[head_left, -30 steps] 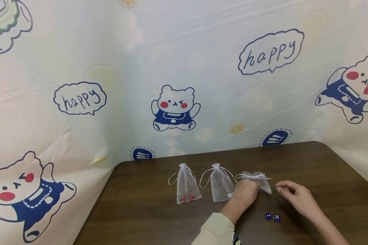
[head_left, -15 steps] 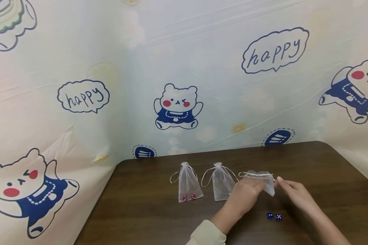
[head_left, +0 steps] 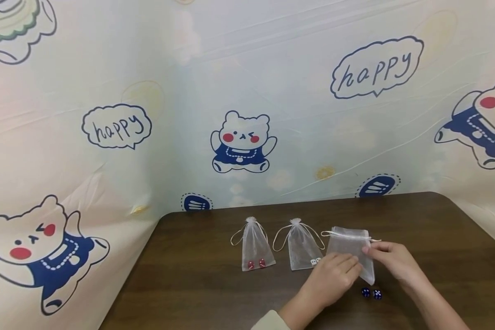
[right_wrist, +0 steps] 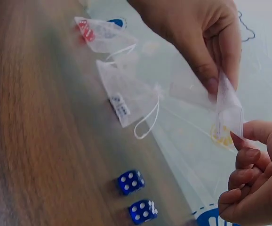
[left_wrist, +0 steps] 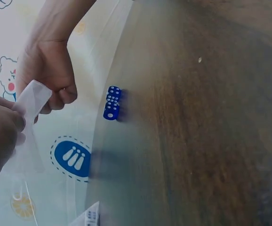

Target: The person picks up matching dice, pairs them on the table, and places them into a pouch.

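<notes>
A sheer white drawstring bag (head_left: 348,240) hangs spread between both hands, its cord side at the top. My left hand (head_left: 334,277) pinches the lower part of the bag, knuckles toward the head camera. At its right edge my right hand (head_left: 396,261) pinches the mesh between thumb and forefinger; its other fingers are curled in the right wrist view. Two blue dice (right_wrist: 132,182) with white pips sit side by side on the table below the bag. The held bag's mesh (right_wrist: 230,110) looks flat, with no dice seen inside.
Left of the hands lie two drawn-up mesh bags: one bag (head_left: 255,245) with red dice (head_left: 256,263), another bag (head_left: 301,245) with white dice (head_left: 315,261), partly behind the left hand. The brown table (head_left: 189,284) ends at a printed curtain (head_left: 297,114).
The left hand has shifted down and spread the crumpled bag out flatter. The right hand came in from the side and took hold of the bag's right edge. The dice stay put.
</notes>
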Demonstrator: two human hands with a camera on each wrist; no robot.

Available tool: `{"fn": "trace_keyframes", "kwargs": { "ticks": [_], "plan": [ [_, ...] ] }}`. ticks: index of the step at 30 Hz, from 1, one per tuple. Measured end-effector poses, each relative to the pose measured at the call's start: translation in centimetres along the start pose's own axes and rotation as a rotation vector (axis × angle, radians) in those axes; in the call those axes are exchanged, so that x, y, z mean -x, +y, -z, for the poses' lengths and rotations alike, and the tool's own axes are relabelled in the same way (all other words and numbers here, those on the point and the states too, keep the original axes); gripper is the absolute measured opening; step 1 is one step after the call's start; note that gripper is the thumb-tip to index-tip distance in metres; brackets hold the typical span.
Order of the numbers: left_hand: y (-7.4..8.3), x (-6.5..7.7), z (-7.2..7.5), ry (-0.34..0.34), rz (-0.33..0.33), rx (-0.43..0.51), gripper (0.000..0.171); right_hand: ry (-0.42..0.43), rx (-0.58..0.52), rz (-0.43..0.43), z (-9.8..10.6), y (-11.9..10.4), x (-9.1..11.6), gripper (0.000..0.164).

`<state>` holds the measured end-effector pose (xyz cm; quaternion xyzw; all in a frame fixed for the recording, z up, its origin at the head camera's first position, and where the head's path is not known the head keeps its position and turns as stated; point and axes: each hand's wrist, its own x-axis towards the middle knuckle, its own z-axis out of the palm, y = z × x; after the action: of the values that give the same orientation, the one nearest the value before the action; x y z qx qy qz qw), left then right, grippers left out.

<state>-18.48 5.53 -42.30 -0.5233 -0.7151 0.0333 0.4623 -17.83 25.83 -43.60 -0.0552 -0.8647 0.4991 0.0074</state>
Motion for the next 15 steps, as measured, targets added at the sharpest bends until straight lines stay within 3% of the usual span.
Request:
{"fn": "trace_keyframes", "kwargs": {
  "ticks": [5, 9, 12, 15],
  "plan": [
    [0.0, 0.4, 0.3, 0.001, -0.001, -0.024, 0.029, 0.039, 0.010, 0.033, 0.1, -0.8, 0.4, 0.033],
    [-0.5, 0.8, 0.1, 0.056, 0.029, 0.007, 0.023, 0.161, 0.013, 0.070, 0.4, -1.8, 1.1, 0.032],
    [-1.7, 1.1, -0.2, 0.157, 0.180, 0.115, 0.021, 0.313, -0.013, 0.134, 0.5, -2.6, 1.8, 0.025],
    [-3.6, 1.2, 0.1, 0.263, 0.442, 0.301, 0.016, 0.449, -0.019, 0.271, 0.5, -3.2, 2.3, 0.013]
  ]
}}
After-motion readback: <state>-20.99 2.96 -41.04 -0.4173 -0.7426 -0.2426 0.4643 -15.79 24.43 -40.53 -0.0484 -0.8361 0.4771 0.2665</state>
